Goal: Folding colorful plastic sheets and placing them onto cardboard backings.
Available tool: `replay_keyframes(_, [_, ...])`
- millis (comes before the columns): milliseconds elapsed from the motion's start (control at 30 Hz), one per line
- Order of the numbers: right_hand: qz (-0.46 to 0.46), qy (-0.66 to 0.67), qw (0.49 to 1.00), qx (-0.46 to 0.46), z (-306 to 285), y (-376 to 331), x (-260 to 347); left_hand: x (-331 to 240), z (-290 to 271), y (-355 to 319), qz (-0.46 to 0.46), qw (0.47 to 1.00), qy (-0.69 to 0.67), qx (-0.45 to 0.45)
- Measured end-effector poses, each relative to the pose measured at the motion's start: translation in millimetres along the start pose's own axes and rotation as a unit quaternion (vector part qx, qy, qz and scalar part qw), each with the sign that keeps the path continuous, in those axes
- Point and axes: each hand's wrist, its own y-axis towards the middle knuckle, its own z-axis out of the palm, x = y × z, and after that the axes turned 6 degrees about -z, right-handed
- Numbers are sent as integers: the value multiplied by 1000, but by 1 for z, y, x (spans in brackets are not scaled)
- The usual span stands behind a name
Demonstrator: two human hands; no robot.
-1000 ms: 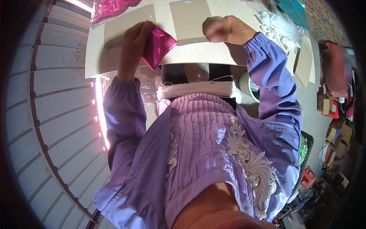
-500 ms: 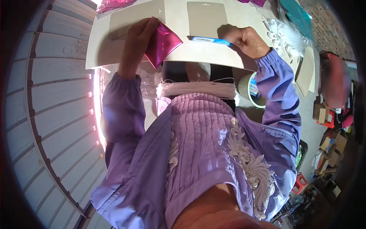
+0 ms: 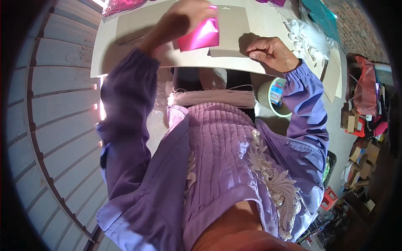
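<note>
My left hand (image 3: pixel 190 16) reaches over the table, blurred by motion, closed on a shiny pink foil pouch (image 3: pixel 199 38). The pouch hangs over the left part of a grey card (image 3: pixel 233 31) with a hanging slot at its far edge. My right hand (image 3: pixel 274 52) is beside the card's near right corner, its fingers curled in and nothing seen in them. To the left, under my left hand's side, lies another grey card (image 3: pixel 138 25), partly hidden by the arm.
The pale table (image 3: pixel 104 54) carries a bag of pink pouches (image 3: pixel 121 5) at far left and a white bundle (image 3: pixel 310 39) at right. Below its near edge stands a pale bucket (image 3: pixel 263 94) holding blue packets. Boxes (image 3: pixel 349 121) and a red stool (image 3: pixel 329 198) stand on the right.
My left hand has carried the pink pouch right and away from me, over the card. The blue strip has gone from my right hand, which has moved slightly nearer and right.
</note>
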Motion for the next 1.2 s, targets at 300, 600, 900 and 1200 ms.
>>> replay_keyframes(300, [165, 104, 957, -217, -4, -17, -11, -44, 39, 95, 61, 915, -2, 399])
replay_keyframes(600, [145, 139, 930, -308, -5, -20, -13, -35, 61, 101, 191, 945, -17, 265])
replay_keyframes(900, [140, -37, 955, -259, -15, -5, 4, -46, 63, 101, 70, 983, 19, 166])
replay_keyframes(1200, [151, -126, 939, -281, -12, -6, 0, -82, 87, 49, -195, 974, 100, 50])
